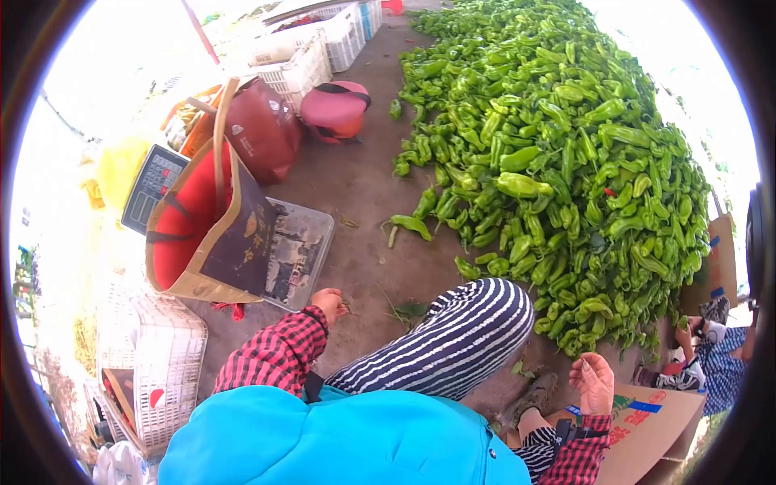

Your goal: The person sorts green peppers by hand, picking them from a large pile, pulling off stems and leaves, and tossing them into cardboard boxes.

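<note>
My left hand (330,305) is low over the ground, beside the near corner of a clear plastic box (311,263). Its fingers are bent together, and whatever they may hold is hidden. My right hand (593,383) is raised above a cardboard box (647,440), its fingers loosely curled and apart, with nothing visible in them. A big pile of green peppers (558,162) spreads across the ground ahead and to the right. Between my hands is my bent knee in striped trousers (453,339). Several loose peppers (412,226) lie along the pile's left edge.
On the left stand a paper bag with a red object inside (234,234), a scale display (153,186) and a white plastic crate (166,364). Farther back are a maroon bag (263,133), a pink stool or cushion (335,111) and more crates (295,73). Another person (719,356) is at right.
</note>
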`<act>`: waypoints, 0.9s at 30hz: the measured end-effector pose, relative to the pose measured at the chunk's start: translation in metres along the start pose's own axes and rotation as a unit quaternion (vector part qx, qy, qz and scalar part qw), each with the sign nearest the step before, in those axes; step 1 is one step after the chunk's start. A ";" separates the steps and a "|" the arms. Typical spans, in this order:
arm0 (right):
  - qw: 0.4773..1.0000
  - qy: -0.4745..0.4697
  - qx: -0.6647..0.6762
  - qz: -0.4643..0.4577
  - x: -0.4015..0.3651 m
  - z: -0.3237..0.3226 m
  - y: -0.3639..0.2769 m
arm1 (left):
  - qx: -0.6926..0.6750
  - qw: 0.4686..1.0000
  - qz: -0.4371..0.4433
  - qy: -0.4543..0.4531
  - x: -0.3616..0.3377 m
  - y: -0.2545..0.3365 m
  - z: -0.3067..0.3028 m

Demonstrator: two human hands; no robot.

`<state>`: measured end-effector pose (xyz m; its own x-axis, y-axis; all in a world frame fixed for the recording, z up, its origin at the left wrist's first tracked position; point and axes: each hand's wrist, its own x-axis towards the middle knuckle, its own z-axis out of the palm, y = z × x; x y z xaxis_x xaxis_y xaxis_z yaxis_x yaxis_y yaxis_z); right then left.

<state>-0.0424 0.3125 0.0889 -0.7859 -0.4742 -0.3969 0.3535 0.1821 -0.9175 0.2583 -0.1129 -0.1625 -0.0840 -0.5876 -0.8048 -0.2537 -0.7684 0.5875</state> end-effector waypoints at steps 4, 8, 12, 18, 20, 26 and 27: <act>1.000 -0.001 0.004 0.003 -0.006 0.003 0.006 | -0.001 0.999 0.048 0.013 0.014 0.018 0.002; 1.000 0.020 0.013 0.010 -0.012 -0.001 0.004 | 0.054 0.993 0.104 0.009 0.045 0.038 0.023; 0.998 0.063 0.019 0.003 -0.011 -0.007 0.008 | 0.368 0.824 0.386 0.190 0.067 0.068 0.054; 0.997 0.072 0.017 0.029 -0.004 0.000 0.004 | 0.531 0.749 0.388 0.081 0.076 0.099 0.149; 0.996 0.072 0.019 0.039 -0.002 -0.001 0.006 | 0.554 0.711 0.429 0.054 0.092 0.091 0.180; 0.995 0.083 0.030 0.054 0.006 -0.003 0.012 | 0.465 0.782 0.415 0.023 0.165 0.100 0.272; 0.993 0.086 0.043 0.061 0.008 -0.003 0.015 | 0.495 0.805 0.325 0.022 0.124 0.118 0.280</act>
<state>-0.0445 0.3138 0.0723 -0.8068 -0.2970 -0.5107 0.4885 0.1508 -0.8594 -0.0517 -0.2055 -0.2169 -0.4800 -0.8095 -0.3383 -0.8164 0.2709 0.5101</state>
